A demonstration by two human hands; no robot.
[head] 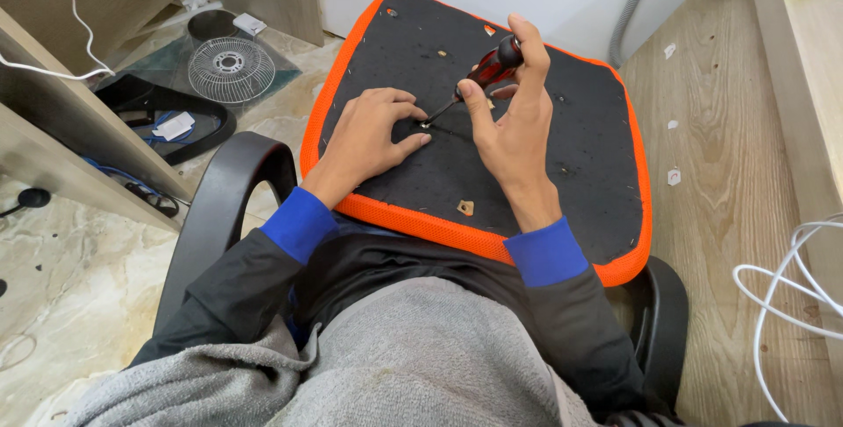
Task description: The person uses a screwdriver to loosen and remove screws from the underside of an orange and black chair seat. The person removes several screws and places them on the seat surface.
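Seat cushion [580, 155], black-bottomed with an orange mesh rim, lies upside down across the person's lap, resting on the black chair armrests [224, 208]. Right hand [514, 124] is curled around a red-and-black-handled screwdriver [479, 80], thumb and fingers closed on the grip, its metal tip slanting down to a small screw [424, 126] near the middle of the black underside. Left hand [373, 133] lies on that underside, fingertips pinched beside the screw. A white wire fan guard [231, 68] lies on the floor beyond the cushion's left edge.
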